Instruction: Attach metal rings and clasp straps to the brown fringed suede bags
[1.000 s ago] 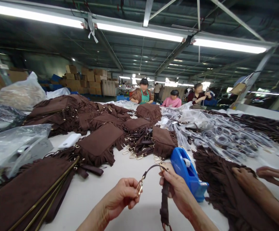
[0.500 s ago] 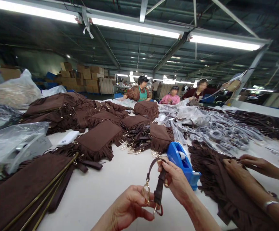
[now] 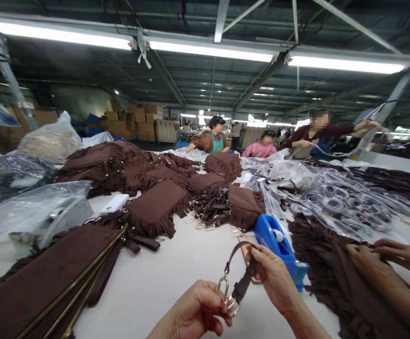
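A short dark brown wrist strap (image 3: 240,288) is held above the white table, bent into a loop. My right hand (image 3: 274,273) pinches its upper bend between thumb and fingers. My left hand (image 3: 200,308) is closed around the gold metal fittings (image 3: 223,285) at its lower ends, a snap hook and a ring brought side by side. Just right of my right hand stands a blue tape dispenser (image 3: 273,242). Part of a phone-like flat object (image 3: 244,252) shows behind the strap and right hand.
Brown fringed bags (image 3: 160,203) are piled across the table (image 3: 134,292), with loose straps (image 3: 212,207) among them. Plastic-wrapped coiled straps (image 3: 332,197) cover the right side. A co-worker's hands (image 3: 370,261) work on fringed material at right. Several people sit or stand opposite.
My left hand has brought the two gold fittings closer together, and the strap has tilted. The view has shifted left. A person opposite has stretched out an arm.
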{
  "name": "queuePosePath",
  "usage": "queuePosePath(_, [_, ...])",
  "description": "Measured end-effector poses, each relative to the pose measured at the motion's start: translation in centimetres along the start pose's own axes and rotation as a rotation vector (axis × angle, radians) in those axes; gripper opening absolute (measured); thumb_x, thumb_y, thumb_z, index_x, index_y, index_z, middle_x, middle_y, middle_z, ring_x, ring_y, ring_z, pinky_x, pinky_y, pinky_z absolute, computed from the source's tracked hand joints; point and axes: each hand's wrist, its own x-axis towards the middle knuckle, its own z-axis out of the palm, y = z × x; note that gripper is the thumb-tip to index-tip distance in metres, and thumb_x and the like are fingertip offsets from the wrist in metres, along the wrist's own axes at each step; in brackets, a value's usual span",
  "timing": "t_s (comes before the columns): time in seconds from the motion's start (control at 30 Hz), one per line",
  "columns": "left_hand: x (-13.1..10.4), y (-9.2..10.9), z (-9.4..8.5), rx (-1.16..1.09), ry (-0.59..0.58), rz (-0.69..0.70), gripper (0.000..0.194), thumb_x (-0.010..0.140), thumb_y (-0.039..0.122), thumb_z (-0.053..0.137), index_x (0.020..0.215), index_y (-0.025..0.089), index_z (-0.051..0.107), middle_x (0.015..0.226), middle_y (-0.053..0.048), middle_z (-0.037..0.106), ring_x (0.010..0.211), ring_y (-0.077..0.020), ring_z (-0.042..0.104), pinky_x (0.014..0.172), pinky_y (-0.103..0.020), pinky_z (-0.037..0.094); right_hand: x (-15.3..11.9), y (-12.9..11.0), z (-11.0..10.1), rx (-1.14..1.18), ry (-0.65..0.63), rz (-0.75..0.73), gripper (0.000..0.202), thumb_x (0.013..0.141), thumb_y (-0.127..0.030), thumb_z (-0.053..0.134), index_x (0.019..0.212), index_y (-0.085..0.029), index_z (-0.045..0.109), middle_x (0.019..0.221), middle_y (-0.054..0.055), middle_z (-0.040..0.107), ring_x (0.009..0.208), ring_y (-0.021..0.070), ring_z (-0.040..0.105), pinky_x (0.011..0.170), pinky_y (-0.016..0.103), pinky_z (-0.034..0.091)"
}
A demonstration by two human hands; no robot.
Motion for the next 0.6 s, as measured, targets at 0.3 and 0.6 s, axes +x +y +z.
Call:
queuePosePath(0.3, [-0.18,-0.15,-0.58,0.017,0.152,0.043,0.018,0.045,0.014,0.055,0.063,0.009,0.057,0.065,-0.007,0.061,0.051,-0.0115,0.055,0.042,-0.018,0.033,-0.30,0.41,-0.97,0.004,0.044,0.010,0.045,0.050,-0.043,0.083,0.081,-0.017,0.064,0.063,0.000,0.061,0.050,0.0064,0.045,0.040,0.015,0.028])
queuePosePath(0.6, [-0.37,-0.65,-0.55,-0.035,0.122,0.069,0.016,0.052,0.021,0.060,0.063,0.012,0.053,0.064,-0.005,0.061,0.052,-0.0121,0.055,0.045,-0.020,0.031,-0.79,0.76,-0.91,0.053,-0.001,-0.012,0.038,0.057,-0.041,0.079,0.082,-0.016,0.064,0.064,0.000,0.060,0.050,0.0056,0.042,0.041,0.015,0.029])
